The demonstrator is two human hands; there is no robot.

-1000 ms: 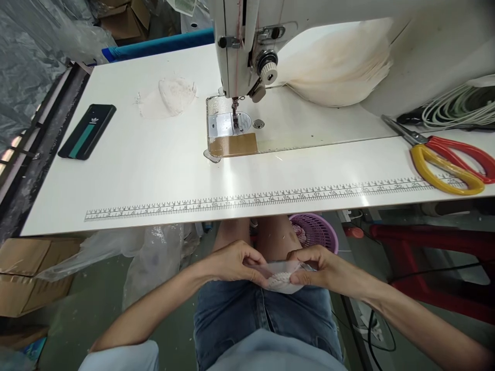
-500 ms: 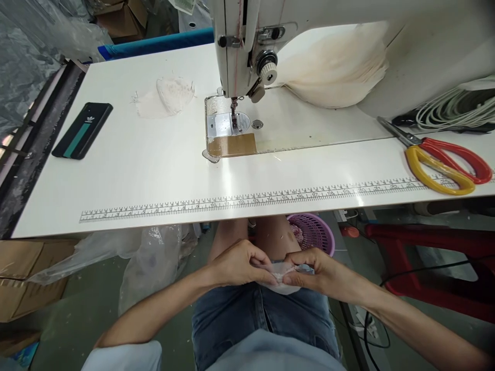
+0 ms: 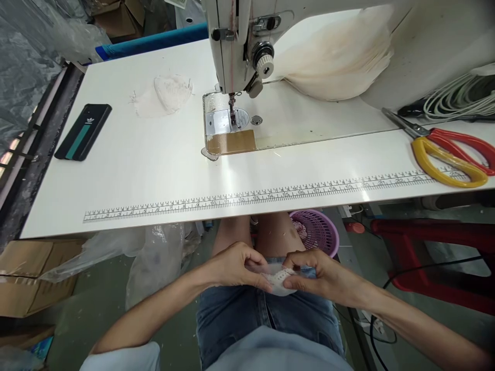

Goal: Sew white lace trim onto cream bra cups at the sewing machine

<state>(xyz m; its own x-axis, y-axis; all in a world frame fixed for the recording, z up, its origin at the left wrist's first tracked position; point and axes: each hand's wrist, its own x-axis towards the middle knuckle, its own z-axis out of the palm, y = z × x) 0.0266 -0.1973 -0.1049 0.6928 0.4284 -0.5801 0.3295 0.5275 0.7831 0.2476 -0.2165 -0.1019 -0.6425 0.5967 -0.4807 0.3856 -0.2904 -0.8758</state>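
Observation:
Above my lap, a small piece of sheer white fabric with a bunched, stitched-looking edge is stretched between my two hands. My left hand pinches its left end between thumb and fingers. On the other side my right hand grips the edge with thumb and forefinger. Both hands are below the front edge of the sewing table. The sewing machine stands above them, with its needle and presser foot over a bare metal plate.
Scissors with red and yellow handles lie at the table's right. A stack of cream fabric rests under the machine arm. Left are fabric scraps and a black phone. A purple basket and red stool stand below.
My fingers have shifted on the fabric, and more of its bunched edge shows between them. The camera view has moved slightly; the things on the table lie as before.

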